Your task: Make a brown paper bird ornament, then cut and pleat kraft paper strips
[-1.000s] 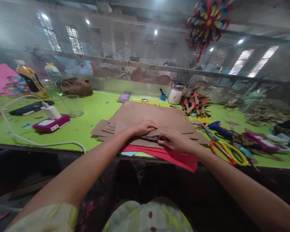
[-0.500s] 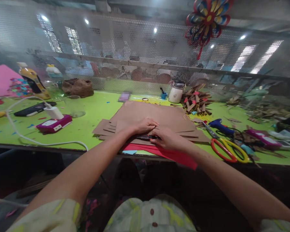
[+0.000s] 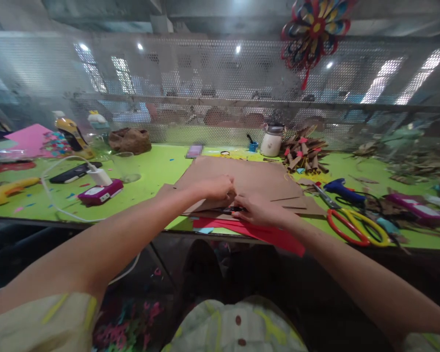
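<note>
A stack of brown paper (image 3: 249,171) lies before me on the green table. My left hand (image 3: 222,188) is closed over its near part, fingertips pinched down at a brown paper edge. My right hand (image 3: 256,209) is right beside it, thumb and fingers closed at a slim dark object (image 3: 227,210) lying across the paper's near edge. The fingers cover much of that object, so its kind is unclear. Beneath the brown paper, red paper (image 3: 275,236) sticks out past the table's front edge, with a light blue scrap (image 3: 204,230) beside it.
To the right lie scissors (image 3: 346,227) with red and yellow handles and a blue glue gun (image 3: 342,192). Behind are a white jar (image 3: 272,142) and rolled brown pieces (image 3: 308,154). Leftward sit a purple power strip (image 3: 101,192), its white cable, and a clear cup (image 3: 126,168).
My left hand has gone from lying flatter on the paper to a tighter, raised curl. My right hand stays nearly in place. The view has shifted slightly.
</note>
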